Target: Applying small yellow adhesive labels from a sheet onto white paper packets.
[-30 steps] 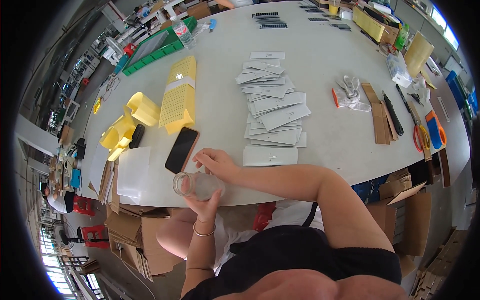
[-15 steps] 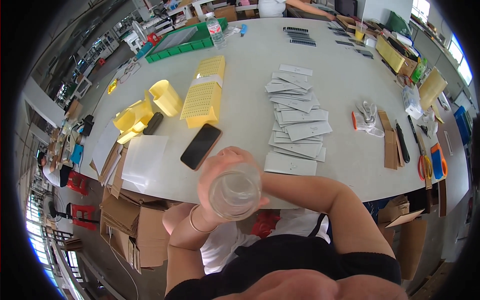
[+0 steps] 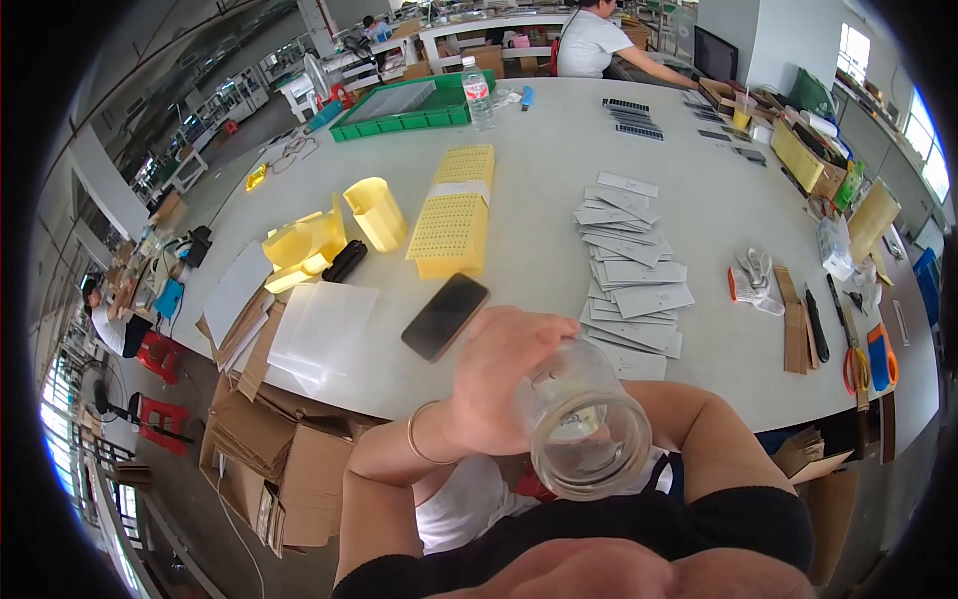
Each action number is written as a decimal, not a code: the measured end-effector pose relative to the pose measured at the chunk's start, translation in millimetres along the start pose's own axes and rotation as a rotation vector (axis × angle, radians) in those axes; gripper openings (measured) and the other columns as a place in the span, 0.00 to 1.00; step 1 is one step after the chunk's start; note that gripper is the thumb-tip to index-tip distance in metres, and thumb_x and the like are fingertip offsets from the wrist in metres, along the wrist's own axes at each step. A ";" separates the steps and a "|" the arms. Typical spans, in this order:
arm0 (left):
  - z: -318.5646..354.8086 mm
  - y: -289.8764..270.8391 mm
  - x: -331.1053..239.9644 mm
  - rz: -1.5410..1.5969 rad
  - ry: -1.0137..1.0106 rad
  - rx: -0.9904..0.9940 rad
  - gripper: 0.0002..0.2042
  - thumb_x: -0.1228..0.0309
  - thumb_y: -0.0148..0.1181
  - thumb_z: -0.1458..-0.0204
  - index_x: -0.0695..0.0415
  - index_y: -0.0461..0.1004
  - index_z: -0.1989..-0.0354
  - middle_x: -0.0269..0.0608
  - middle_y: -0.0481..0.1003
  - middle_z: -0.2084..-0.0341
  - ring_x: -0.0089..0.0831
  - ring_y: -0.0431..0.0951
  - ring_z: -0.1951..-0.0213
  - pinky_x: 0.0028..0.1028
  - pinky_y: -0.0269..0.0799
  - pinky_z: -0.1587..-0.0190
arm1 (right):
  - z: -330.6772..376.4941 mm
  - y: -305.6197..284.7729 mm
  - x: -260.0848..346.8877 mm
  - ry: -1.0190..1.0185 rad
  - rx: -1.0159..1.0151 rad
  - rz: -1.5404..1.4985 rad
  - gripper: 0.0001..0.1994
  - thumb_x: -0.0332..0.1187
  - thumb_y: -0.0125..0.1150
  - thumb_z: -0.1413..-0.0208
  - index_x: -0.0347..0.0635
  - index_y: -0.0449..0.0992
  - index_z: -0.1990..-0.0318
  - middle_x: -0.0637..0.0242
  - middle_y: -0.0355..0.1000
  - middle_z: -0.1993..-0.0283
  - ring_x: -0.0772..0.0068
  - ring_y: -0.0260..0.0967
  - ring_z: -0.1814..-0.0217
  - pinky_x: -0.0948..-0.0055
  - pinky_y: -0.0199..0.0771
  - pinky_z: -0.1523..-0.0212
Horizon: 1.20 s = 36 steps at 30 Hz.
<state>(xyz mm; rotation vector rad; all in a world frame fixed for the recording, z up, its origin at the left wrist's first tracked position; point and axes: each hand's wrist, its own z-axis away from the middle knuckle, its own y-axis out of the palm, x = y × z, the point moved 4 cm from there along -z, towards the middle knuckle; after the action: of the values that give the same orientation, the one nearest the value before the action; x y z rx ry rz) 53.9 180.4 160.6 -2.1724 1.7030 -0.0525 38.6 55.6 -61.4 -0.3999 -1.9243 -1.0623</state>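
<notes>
My left hand (image 3: 504, 374), with a thin bracelet at its wrist, is wrapped round a clear wide-mouthed jar (image 3: 589, 439). The jar is tilted, its round mouth facing up towards me, and it is held in front of my body over the near table edge. My right forearm (image 3: 679, 404) reaches in behind the jar; the right hand itself is hidden there. Just beyond my left hand lies a dark phone (image 3: 445, 316). A long overlapping pile of pale grey cards (image 3: 639, 270) lies beyond the jar.
On the table (image 3: 539, 230) stand a banded yellow stack (image 3: 454, 215), yellow holders (image 3: 374, 215), a green tray (image 3: 399, 120) and a water bottle (image 3: 478, 95). White gloves (image 3: 755, 282), a knife (image 3: 815, 324) and scissors (image 3: 855, 364) lie right. Cardboard boxes (image 3: 309, 479) stand below left. Another person (image 3: 589, 45) works opposite.
The jar and my left hand have moved to the right, and the jar's mouth is tipped more towards me. The whole view has tilted up, showing more of the far person.
</notes>
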 end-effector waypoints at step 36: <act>-27.1 -54.1 -33.3 -0.411 0.278 -0.105 0.39 0.67 0.74 0.66 0.48 0.53 0.47 0.52 0.70 0.55 0.49 0.76 0.59 0.42 0.70 0.59 | 45.4 17.7 39.9 0.190 -0.067 0.285 0.15 0.42 0.45 0.37 0.41 0.73 0.61 0.75 0.67 0.73 0.84 0.60 0.74 0.82 0.61 0.73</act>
<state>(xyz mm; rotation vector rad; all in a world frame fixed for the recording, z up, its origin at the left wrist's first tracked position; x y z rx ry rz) 88.3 215.0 209.5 -2.6651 1.3846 -0.3983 2.5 97.3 -31.0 -0.5708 -1.6123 -0.9421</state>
